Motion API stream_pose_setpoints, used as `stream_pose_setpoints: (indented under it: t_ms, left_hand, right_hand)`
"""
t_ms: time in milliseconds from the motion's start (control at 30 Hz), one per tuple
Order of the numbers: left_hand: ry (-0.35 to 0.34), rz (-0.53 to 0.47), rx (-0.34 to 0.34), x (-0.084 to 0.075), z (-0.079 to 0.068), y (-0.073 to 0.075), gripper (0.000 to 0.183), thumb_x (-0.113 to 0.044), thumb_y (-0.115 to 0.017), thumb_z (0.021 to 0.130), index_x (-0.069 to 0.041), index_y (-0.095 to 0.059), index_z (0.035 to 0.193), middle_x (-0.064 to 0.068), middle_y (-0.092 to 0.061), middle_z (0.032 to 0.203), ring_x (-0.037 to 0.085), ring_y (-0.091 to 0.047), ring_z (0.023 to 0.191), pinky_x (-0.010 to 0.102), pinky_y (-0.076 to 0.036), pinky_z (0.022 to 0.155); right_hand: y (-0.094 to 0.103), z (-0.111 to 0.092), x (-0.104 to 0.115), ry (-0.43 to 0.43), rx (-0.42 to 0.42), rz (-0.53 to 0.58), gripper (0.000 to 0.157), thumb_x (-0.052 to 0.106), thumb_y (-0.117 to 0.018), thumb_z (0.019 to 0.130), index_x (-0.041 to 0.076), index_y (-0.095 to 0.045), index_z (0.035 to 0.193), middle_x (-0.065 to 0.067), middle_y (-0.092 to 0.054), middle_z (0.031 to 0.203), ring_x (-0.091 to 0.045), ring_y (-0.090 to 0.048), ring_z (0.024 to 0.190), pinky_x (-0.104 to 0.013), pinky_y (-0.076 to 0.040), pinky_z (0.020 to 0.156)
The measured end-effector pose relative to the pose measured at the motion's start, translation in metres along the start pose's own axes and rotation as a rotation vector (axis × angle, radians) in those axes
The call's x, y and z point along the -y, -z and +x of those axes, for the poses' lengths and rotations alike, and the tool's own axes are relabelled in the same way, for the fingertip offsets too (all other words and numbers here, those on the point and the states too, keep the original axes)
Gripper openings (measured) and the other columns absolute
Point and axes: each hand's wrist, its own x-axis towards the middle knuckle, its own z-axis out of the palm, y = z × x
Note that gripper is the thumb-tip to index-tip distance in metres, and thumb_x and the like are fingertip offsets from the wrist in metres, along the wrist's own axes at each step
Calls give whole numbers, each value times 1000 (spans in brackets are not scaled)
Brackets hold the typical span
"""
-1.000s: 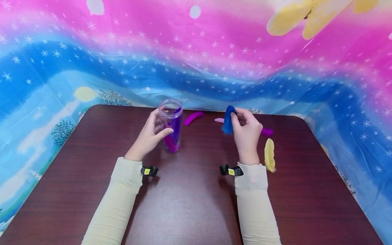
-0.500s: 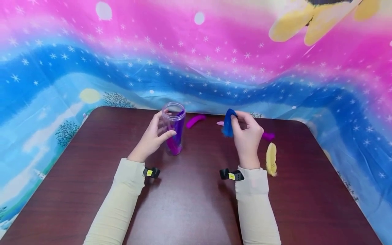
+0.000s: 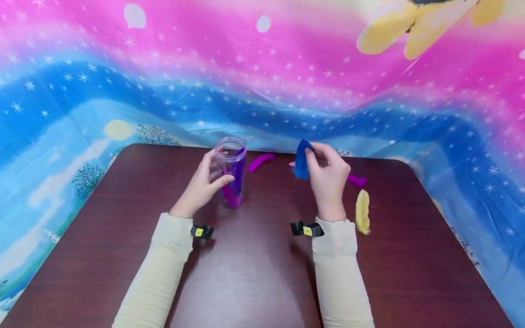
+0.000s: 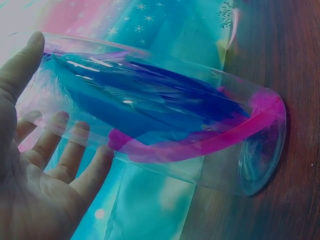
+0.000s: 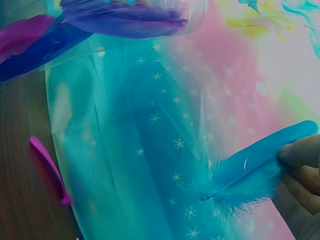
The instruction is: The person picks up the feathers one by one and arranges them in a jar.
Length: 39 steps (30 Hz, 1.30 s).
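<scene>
My left hand [image 3: 202,184] holds a tall clear jar [image 3: 234,157] upright on the table, thumb in front and fingers round the back. Its mouth has no lid. Inside stand blue, purple and magenta feathers [image 4: 165,97], pressed along the wall. To the right, my right hand [image 3: 329,180] pinches the tip of a blue feather [image 3: 301,161] between thumb and fingers, above the table. The fluffy end of that feather hangs down, apart from the jar. In the right wrist view the pinched feather's downy base points toward the middle of the picture.
On the dark wooden table [image 3: 254,273] lie a magenta feather [image 3: 261,161] behind the jar, a pale pink one [image 3: 292,164] mostly hidden by the blue feather, a purple one [image 3: 357,180] and a yellow one [image 3: 362,212] at right. A patterned cloth [image 3: 262,100] hangs behind.
My right hand has moved slightly left with the blue feather, toward the jar. The left hand and jar stay in place; the head view shifts a little.
</scene>
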Motion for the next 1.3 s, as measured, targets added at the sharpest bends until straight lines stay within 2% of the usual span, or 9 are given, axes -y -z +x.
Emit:
stream_pose_setpoints:
  t_ms: [133,400,900,1067,1300]
  left_hand:
    - [5,-5,1,1,-1,-1,75,-15,-71,97,-12,-26,157,17,-40,150,35,-45,136,53,-37,115]
    - [23,-20,4,0,-2,0,75,-15,-70,97,-12,-25,157,17,-40,149,34,-45,137,52,-35,117]
    - [7,-14,8,0,0,-1,75,-16,-70,97,-12,-25,157,17,-38,151,35,-44,137,54,-36,116]
    - [5,-15,6,-1,0,0,74,-18,-70,97,-13,-26,157,15,-38,152,34,-44,138,53,-36,116]
    - [17,-10,19,-2,-2,-1,75,-18,-70,98,-14,-25,157,14,-36,153,34,-43,140,51,-35,117]
  right_hand:
    - [-4,3,2,-1,-6,18,16,11,-75,93,1,-79,104,-13,-77,94,-25,-73,76,-15,-55,74]
    - [-11,10,12,50,9,53,15,10,-74,93,-1,-78,102,-13,-77,95,-24,-74,78,-18,-57,74]
    - [-21,18,23,101,19,89,14,8,-74,93,-2,-78,103,-14,-76,95,-25,-74,78,-18,-58,74]
    - [-24,22,28,100,21,96,15,10,-74,94,-1,-78,103,-13,-76,95,-23,-74,78,-20,-59,75]
    - [-23,29,32,146,30,59,15,9,-72,96,-2,-77,104,-14,-76,98,-22,-74,81,-23,-59,76]
